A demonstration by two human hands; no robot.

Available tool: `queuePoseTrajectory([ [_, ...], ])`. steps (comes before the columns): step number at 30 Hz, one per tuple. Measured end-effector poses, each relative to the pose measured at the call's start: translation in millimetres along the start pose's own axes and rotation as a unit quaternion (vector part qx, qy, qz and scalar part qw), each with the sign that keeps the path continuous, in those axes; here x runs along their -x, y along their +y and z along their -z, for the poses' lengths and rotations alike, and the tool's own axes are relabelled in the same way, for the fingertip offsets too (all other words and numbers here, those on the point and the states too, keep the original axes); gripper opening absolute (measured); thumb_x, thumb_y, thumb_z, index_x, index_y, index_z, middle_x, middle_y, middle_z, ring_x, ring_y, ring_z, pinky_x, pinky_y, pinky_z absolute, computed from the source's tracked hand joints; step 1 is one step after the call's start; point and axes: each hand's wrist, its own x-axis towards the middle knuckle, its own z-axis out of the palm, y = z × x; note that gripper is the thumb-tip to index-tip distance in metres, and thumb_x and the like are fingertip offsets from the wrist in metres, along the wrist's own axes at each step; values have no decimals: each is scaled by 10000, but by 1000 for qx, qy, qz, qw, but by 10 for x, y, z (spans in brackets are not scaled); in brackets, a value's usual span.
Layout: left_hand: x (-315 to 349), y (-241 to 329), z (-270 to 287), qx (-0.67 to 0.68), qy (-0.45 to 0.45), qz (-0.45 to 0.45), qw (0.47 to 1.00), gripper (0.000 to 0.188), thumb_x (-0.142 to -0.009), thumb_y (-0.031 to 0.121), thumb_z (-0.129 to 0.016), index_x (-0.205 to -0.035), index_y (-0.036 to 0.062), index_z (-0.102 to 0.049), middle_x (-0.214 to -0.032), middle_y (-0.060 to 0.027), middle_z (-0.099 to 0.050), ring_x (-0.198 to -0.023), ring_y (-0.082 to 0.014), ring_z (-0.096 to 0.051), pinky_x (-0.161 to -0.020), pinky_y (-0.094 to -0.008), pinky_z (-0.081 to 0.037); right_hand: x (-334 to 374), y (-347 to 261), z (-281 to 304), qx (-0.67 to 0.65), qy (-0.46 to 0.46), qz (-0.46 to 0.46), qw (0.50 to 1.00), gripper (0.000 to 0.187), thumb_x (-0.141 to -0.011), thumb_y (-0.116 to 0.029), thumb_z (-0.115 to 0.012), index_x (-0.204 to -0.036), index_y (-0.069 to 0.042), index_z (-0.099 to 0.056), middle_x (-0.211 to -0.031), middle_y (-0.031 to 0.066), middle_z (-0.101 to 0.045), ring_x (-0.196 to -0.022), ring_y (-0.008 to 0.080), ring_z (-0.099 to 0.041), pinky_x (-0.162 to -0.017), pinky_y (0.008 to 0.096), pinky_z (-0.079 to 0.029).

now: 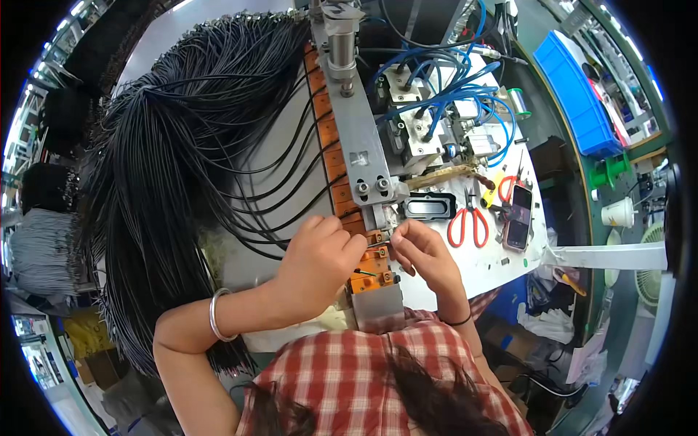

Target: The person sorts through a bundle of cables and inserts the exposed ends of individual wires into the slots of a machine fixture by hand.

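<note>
My left hand (323, 254) is closed, its thumb and fingers pinched at the near end of a row of orange fixture blocks (325, 116). A thin black cable (376, 245) runs from its fingertips toward my right hand. Just across the blocks, my right hand (430, 258) pinches thumb to fingers close to the cable's tip; whatever lies between them is too small to tell. Beneath my hands, a short dark wire end (365, 273) rests on an orange block. Several black cables stretch from the row to a large bundle (145, 182) at the left.
A grey metal press bar with a cylinder (342, 54) stands over the blocks. Right of it are valves with blue air hoses (465, 91), a black tray (430, 206), red-handled scissors (468, 227) and a phone (518, 218). A blue bin (574, 94) sits farther right.
</note>
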Motion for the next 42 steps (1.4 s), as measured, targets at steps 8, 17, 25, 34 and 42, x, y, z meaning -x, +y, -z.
queuePoseTrajectory([
  [8, -9, -15, -44, -28, -6, -37, 999, 126, -625, 21, -596, -702, 62, -505, -645, -52, -502, -700, -210, -492, -655, -320, -364, -8, -55, -14, 38, -21, -29, 999, 99, -898, -115, -562, -830, -62, -514, -629, -66, -458, -509, -8, -360, -428, 161, -256],
  [17, 10, -7, -59, -37, -7, -27, 999, 204, -586, 19, -629, -751, 57, -515, -680, -60, -490, -730, -235, -493, -683, -358, -378, 13, -64, -6, 84, -9, -27, 996, 110, -895, -98, -581, -829, -39, -517, -648, -90, -452, -553, -14, -371, -466, 161, -276],
  [25, -24, 21, -4, 12, 33, -12, 999, 121, -626, 30, -608, -687, 58, -506, -658, -57, -501, -718, -218, -489, -644, -331, -371, 127, -182, -204, 189, 47, 120, 973, 65, -833, -36, -641, -883, -18, -603, -658, -47, -527, -584, 7, -474, -479, 166, -349],
  [34, 5, 35, 30, 2, 8, 15, 1000, 128, -689, 51, -661, -714, 49, -536, -653, -59, -490, -716, -236, -484, -662, -356, -379, 148, -163, -217, 68, 73, 129, 987, 62, -789, 0, -677, -834, 32, -650, -704, 43, -610, -560, 53, -537, -478, 178, -406],
  [42, -21, 14, 101, 24, -22, 11, 999, 131, -663, 16, -644, -717, 54, -531, -687, -60, -496, -752, -231, -483, -683, -350, -372, 126, -193, -127, -98, -54, 15, 994, 66, -769, 26, -684, -788, 26, -622, -671, 33, -602, -456, 46, -479, -393, 176, -355],
])
